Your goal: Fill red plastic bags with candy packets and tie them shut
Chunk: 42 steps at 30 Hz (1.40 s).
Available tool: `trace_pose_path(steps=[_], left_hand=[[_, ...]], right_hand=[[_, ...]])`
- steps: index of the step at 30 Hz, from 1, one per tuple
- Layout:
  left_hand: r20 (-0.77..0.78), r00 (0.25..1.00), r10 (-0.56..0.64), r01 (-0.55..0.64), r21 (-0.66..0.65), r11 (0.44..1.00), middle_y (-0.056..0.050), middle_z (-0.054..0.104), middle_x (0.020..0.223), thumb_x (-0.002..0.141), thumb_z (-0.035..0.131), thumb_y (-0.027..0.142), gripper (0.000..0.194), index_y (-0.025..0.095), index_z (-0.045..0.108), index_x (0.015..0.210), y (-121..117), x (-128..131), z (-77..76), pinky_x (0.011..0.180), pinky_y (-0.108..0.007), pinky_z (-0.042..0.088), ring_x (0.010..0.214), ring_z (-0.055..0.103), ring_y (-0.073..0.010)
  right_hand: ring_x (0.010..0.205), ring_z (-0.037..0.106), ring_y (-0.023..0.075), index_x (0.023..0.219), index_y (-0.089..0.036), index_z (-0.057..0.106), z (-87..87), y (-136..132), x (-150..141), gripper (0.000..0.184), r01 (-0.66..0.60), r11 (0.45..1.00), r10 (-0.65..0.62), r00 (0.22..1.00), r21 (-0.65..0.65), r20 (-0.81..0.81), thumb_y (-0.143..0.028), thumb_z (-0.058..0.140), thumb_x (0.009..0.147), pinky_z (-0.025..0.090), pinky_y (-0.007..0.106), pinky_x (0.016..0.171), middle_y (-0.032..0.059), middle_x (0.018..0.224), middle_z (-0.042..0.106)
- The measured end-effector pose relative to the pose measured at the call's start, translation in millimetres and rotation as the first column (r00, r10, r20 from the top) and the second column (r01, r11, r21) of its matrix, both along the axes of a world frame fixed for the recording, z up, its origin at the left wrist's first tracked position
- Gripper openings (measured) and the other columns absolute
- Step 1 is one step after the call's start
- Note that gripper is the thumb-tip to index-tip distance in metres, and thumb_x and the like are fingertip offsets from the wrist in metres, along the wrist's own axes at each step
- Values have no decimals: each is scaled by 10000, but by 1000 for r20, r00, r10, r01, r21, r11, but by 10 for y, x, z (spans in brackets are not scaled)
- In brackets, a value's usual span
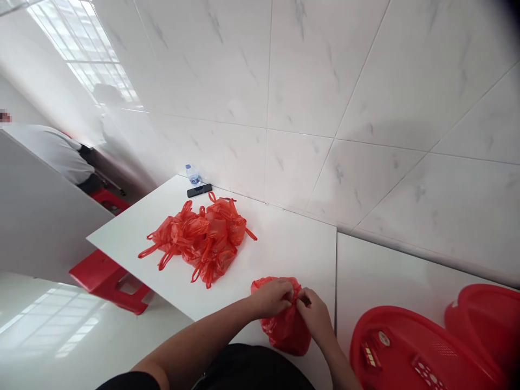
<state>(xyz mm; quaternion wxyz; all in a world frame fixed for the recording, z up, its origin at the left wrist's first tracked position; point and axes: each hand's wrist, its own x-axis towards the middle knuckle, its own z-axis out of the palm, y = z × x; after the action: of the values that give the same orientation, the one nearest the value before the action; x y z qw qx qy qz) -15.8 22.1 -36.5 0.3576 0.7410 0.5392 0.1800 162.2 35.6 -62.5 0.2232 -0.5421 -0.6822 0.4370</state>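
Note:
A filled red plastic bag (284,330) sits at the near edge of the white table (292,244). My left hand (273,298) and my right hand (314,314) both pinch the top of this bag, fingers closed on its gathered plastic. Farther back on the table lies a pile of several tied red bags (203,238), apart from my hands.
A black phone (199,190) and a small water bottle (192,174) lie by the tiled wall. Red plastic stools (422,352) stand at the right, another red stool (109,279) left of the table. A person in a white shirt (52,151) sits behind a partition at far left.

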Motion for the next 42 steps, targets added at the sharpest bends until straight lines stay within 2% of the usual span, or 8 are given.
trace_pose_path(steps=[6, 12, 18, 25, 29, 34, 36, 42], left_hand=[[-42, 999, -30, 32, 55, 998, -6, 606, 800, 736, 622, 166, 74, 214, 598, 685, -19, 49, 5, 832, -341, 433, 832, 575, -195], [77, 997, 0, -6, 76, 997, 6, 616, 812, 747, 516, 84, 145, 209, 570, 697, -65, 35, 76, 768, -248, 461, 844, 587, -152], [103, 993, 50, -58, 76, 995, -6, 608, 790, 698, 538, 99, 132, 213, 596, 730, -82, 10, 37, 770, -301, 445, 807, 568, -183], [294, 953, 71, -79, 15, 997, -5, 628, 931, 727, 502, 46, 204, 220, 585, 796, -107, 3, 56, 862, -287, 466, 925, 577, -163], [110, 981, 162, -169, 50, 984, -12, 642, 986, 645, 544, 42, 343, 228, 601, 928, -97, -36, -40, 857, -315, 449, 949, 565, -195], [27, 976, 218, -219, 58, 974, 9, 635, 769, 688, 574, 102, 116, 213, 583, 655, -67, -52, -93, 743, -296, 435, 791, 572, -182], [21, 965, 262, -263, 81, 962, 8, 632, 754, 704, 571, 102, 128, 212, 575, 639, -42, -116, -66, 749, -294, 430, 786, 573, -178], [31, 837, 546, -541, 188, 820, -37, 617, 840, 829, 491, 203, 100, 207, 550, 748, 45, -689, 5, 805, -366, 452, 848, 579, -217]], right_hand=[[698, 550, 176, 686, -243, 526, 64, -38, 1, 89, -100, 994, 95, 988, 44, 118, -259, 475, 758, 397, 301, 623, -1, 770, 599], [726, 566, 183, 677, -237, 526, 25, 14, -14, 79, 47, 999, -48, 995, -11, -92, -236, 462, 723, 445, 305, 696, -3, 734, 600], [703, 550, 177, 687, -242, 525, 146, -14, -58, 84, 38, 994, -37, 999, 100, -12, -227, 467, 746, 434, 305, 678, -5, 747, 588], [716, 572, 185, 681, -229, 550, 78, 53, -8, 126, 107, 992, -117, 975, -64, -190, -246, 444, 746, 460, 287, 674, -1, 712, 618], [754, 586, 185, 719, -227, 569, 65, 56, 41, 131, 126, 992, -127, 978, -17, -164, -239, 445, 760, 461, 295, 720, 9, 772, 632], [848, 577, 197, 806, -235, 613, 81, -56, 14, 123, -25, 990, 21, 999, 139, 30, -196, 519, 738, 436, 306, 755, 32, 901, 624], [813, 562, 195, 738, -232, 568, 87, -70, 48, 79, 16, 981, -43, 990, 196, 132, -188, 505, 754, 411, 304, 720, 28, 849, 612], [678, 565, 200, 743, -233, 514, 120, 120, 491, 189, 472, 870, -488, 866, 143, 109, -384, 446, 834, 392, 304, 622, 23, 747, 633]])
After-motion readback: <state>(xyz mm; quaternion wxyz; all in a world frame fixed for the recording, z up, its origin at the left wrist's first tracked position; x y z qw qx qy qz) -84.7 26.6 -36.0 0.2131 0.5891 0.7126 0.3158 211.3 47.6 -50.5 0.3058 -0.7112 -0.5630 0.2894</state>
